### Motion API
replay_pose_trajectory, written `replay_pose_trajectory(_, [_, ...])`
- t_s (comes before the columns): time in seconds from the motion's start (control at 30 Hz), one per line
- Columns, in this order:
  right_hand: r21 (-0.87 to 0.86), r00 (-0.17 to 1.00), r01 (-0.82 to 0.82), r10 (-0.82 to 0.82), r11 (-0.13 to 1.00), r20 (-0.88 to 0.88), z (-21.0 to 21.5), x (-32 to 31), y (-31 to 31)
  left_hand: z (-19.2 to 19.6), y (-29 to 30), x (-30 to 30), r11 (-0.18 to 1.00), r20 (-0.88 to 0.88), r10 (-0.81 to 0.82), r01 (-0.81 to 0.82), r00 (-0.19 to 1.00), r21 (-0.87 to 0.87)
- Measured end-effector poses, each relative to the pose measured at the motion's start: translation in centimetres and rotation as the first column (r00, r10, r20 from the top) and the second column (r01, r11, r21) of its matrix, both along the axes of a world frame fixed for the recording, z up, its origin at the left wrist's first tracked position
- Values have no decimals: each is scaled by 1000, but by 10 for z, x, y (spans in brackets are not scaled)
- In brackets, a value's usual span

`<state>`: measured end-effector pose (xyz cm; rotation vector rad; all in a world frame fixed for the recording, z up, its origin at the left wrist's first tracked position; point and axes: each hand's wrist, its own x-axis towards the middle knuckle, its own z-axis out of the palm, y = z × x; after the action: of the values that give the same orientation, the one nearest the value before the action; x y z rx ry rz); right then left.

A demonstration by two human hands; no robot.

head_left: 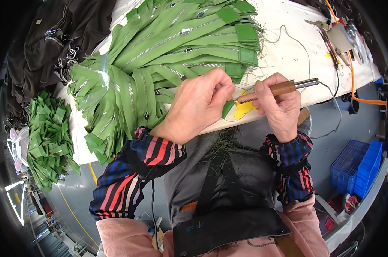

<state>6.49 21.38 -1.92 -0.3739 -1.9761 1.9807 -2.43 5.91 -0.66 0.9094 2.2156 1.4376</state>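
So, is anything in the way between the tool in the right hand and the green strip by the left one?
Nothing visible stands between the tip of the wooden-handled tool, in the right hand, and the green strip by the left hand; the yellow piece shows behind the tip.

Blue crates (344, 179) stand on the floor (321, 150); dark cloth (84, 25), perhaps garments, lies heaped upper left.

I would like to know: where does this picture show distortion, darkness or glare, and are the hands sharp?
In the head view, the fisheye lens curves the worktable edge and leaves the corners black; glare streaks the clear wrap around the green zippers; the left hand and right hand look reasonably sharp, without obvious motion blur.
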Motion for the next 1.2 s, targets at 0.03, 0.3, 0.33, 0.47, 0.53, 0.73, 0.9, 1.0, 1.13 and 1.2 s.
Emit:
replay_pose_trajectory(0.03, [8, 1000, 0, 0, 1000, -7, 0, 0, 0, 0, 0, 0, 1000, 0, 1, -1, 1000, -1])
replay_pose_trajectory(0.3, [-20, 1000, 5, -5, 1000, -8, 0, -1, -2, 3, -2, -1, 996, -2, -30, 29, 1000, -78])
replay_pose_trajectory(0.33, [-20, 1000, 15, -16, 1000, -22, 0, -1, -2, 8, -2, -1, 993, 61, -27, 34, 998, -111])
replay_pose_trajectory(0.47, [-63, 995, 63, -68, 996, -67, 0, -1, 4, 28, -19, -7, 915, 105, -362, 374, 926, -148])
replay_pose_trajectory(0.53, [-30, 987, 140, -142, 990, -70, -1, -2, 3, 36, -34, 6, 921, 15, -361, 359, 932, -150])
replay_pose_trajectory(0.73, [-194, 963, 221, -245, 956, -111, -1, -2, 4, 19, -25, 25, 938, -378, -313, 223, 871, -264])
replay_pose_trajectory(0.9, [-306, 949, 206, -265, 930, -169, 5, 6, -2, 17, -24, 19, 950, -451, -256, 136, 855, -281])
replay_pose_trajectory(1.0, [-243, 985, 64, -101, 968, -143, 6, 10, -8, 15, -28, 6, 970, -8, -189, 186, 982, -156])
replay_pose_trajectory(1.13, [-110, 999, -28, 30, 993, 14, 6, 10, -12, 14, -32, 0, 969, 136, -210, 225, 968, -106])
replay_pose_trajectory(1.2, [-136, 999, -50, 49, 989, -8, 10, 7, -18, 14, -33, -2, 979, 312, -185, 202, 932, -24])
